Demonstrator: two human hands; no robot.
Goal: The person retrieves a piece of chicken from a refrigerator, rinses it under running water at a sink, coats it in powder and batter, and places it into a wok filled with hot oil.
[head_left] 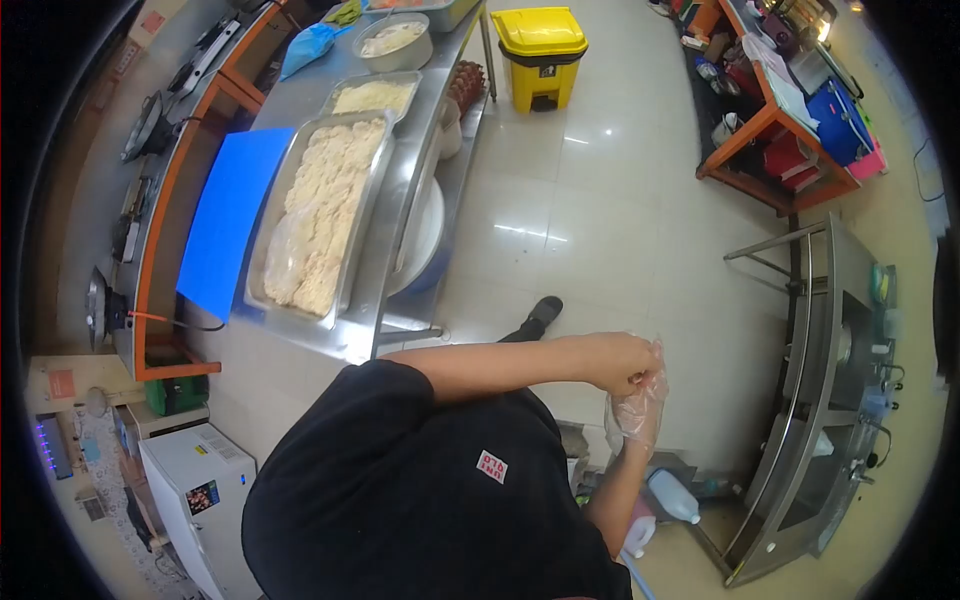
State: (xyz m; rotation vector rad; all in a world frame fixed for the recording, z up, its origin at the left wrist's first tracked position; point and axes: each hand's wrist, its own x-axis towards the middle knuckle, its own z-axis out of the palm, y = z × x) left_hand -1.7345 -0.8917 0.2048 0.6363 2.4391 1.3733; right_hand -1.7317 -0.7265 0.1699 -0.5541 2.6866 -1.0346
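My left hand (622,362) reaches across my body from the left, fingers curled on the clear plastic glove (630,425) at my right hand. The glove covers my right hand (648,405) and hangs loosely around the wrist. My left hand partly hides the right fingers, so their pose does not show clearly. Both hands are above the floor, to the right of the steel table (350,335). On that table, a large metal tray (345,285) holds a lumpy, pale, dough-like food (325,190).
Behind the tray stand a smaller tray (408,98) and a bowl (428,52). A blue board (230,215) lies left. A yellow pedal bin (540,60) stands ahead. To the right are an orange-framed table (735,150) and a steel sink unit (830,370); bottles (672,497) stand below.
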